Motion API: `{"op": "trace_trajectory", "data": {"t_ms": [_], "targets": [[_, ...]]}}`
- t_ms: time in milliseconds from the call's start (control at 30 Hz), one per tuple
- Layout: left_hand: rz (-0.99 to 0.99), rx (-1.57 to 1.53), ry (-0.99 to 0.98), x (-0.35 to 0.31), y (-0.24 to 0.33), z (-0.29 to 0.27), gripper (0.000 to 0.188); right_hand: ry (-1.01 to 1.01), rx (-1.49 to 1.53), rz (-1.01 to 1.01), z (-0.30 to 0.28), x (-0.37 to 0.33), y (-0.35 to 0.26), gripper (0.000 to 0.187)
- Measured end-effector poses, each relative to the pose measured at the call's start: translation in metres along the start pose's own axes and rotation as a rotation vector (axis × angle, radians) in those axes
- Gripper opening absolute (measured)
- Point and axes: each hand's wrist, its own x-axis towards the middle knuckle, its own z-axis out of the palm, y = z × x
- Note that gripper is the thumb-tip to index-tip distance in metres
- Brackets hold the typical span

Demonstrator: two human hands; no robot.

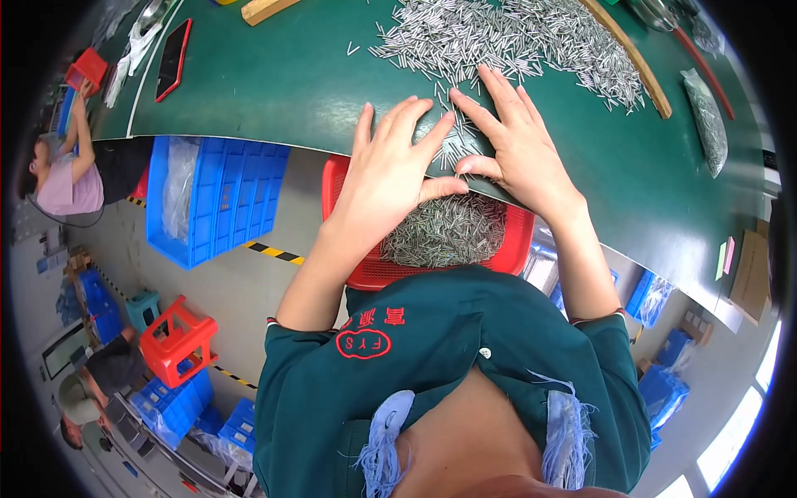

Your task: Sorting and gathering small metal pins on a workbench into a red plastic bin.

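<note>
Both of my hands rest on the green tabletop [274, 91] at its near edge, fingers spread. Between them lies a narrow trail of small metal pins [452, 149]. My left hand [386, 162] is on the left of this trail, its thumb stretched along the table edge. On the other side, my right hand [527, 153] has its fingertips close to the large pile of silvery pins [498, 33] farther back. The two thumbs come close together at the edge. Below them, against my body, is a red plastic basket [525, 241] holding many more pins. Neither hand visibly grips anything.
Wooden strips [635, 62] bound the pile on the right. A phone in a red case [173, 60] lies at the left, a bag of pins [707, 124] at the right. A blue crate [220, 195] and red stool [177, 340] stand left; a person [70, 178] works beyond.
</note>
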Motion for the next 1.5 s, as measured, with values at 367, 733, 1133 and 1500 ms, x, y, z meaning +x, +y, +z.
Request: {"op": "trace_trajectory", "data": {"t_ms": [367,733,1133,1500], "targets": [[0.000,-0.042,0.026,0.006,-0.008,-0.006,0.071,0.011,0.036,-0.008,0.002,0.001,-0.001,0.080],[-0.025,0.059,0.056,0.013,-0.020,-0.004,0.064,0.014,-0.002,0.023,0.001,0.001,0.001,0.079],[-0.293,0.402,0.031,-0.016,-0.058,-0.027,0.096,-0.052,-0.027,0.163,-0.031,-0.056,0.012,0.105],[-0.319,0.465,-0.060,-0.034,-0.047,-0.040,0.092,-0.134,-0.060,0.093,-0.021,-0.054,-0.013,0.108]]}}
